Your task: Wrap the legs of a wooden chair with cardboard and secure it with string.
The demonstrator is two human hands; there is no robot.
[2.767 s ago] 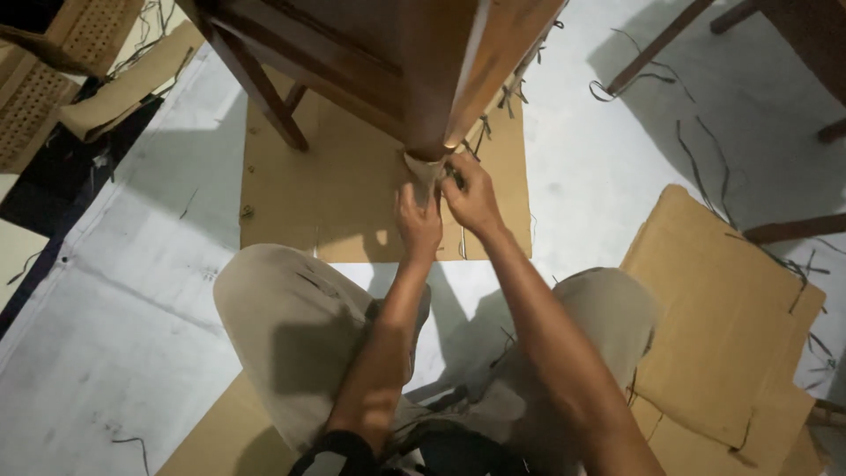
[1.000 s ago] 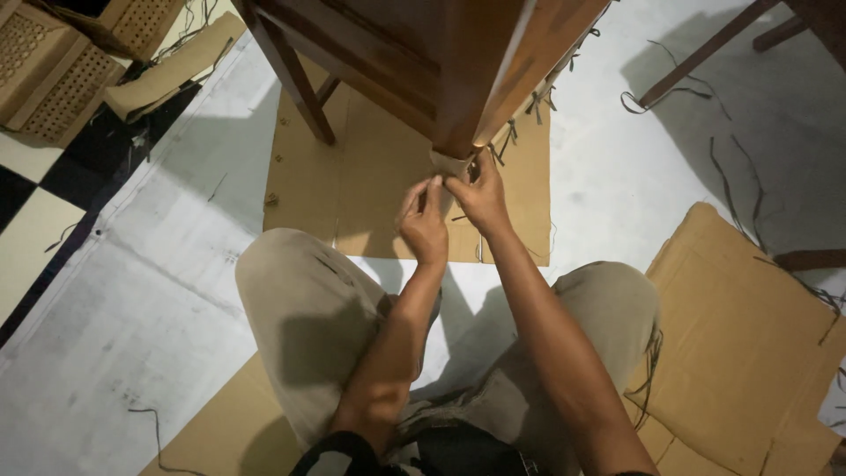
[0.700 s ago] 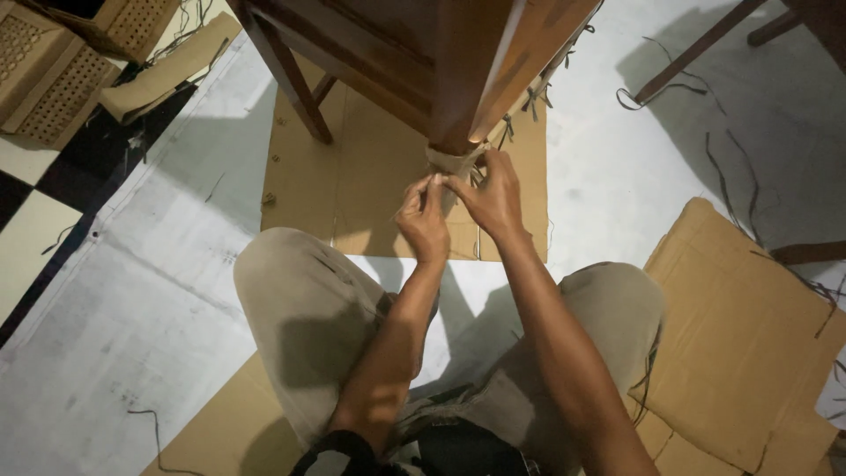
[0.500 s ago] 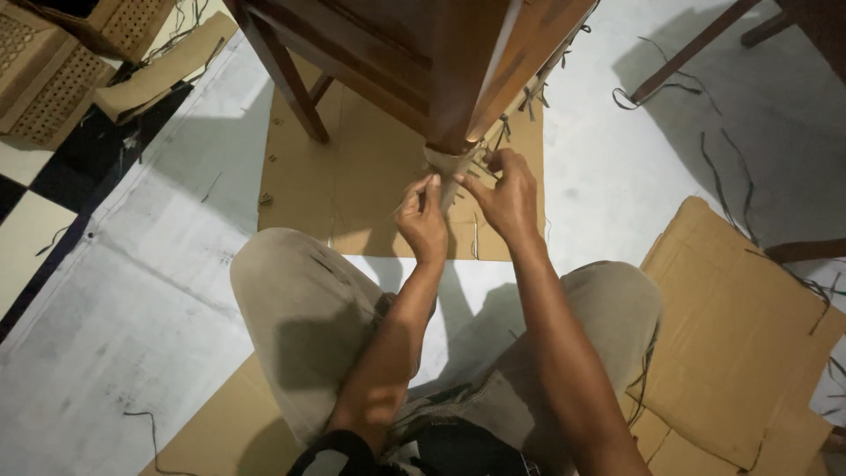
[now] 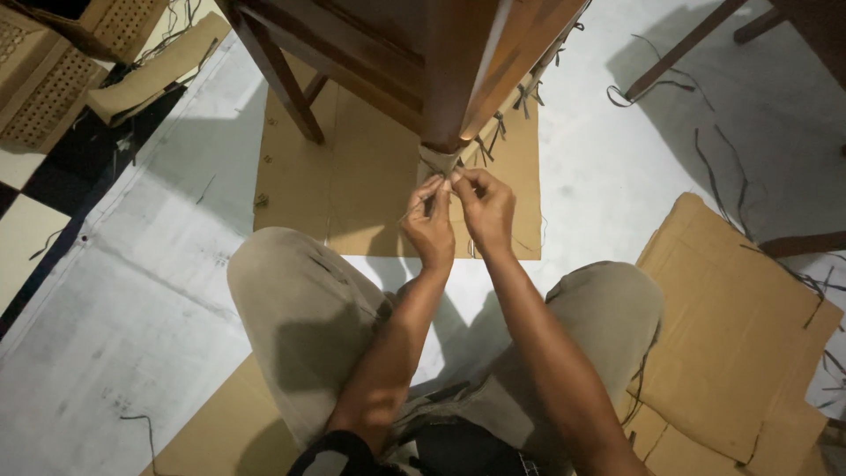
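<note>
Both hands pinched together at the wrap (image 5: 438,161), a tan paper strip bound around the foot of the chair leg (image 5: 454,79). Left hand (image 5: 429,227): thumb and forefinger pressed on a thin strand hanging just under the wrap. Right hand (image 5: 485,204): fingertips closed on the same spot, touching the left fingers. What exactly sits between the right fingertips is too small to tell; looks like the strand end.

Change: half a second ago the right hand was out to the right of the leg, apart from the left and holding something out there. Now it's come back in, and both hands meet below the leg tip. Reads as one turn around the leg finished, end now being cinched or knotted. Judgement only.

Wrap sits at the bottom of the leg, which stands on the cardboard (image 5: 352,176) sheet on the floor. Knees either side of the arms. More cardboard to the right, dark strand scraps (image 5: 714,150) scattered on the floor beyond. Cane panels (image 5: 44,97) top left, well apart.
</note>
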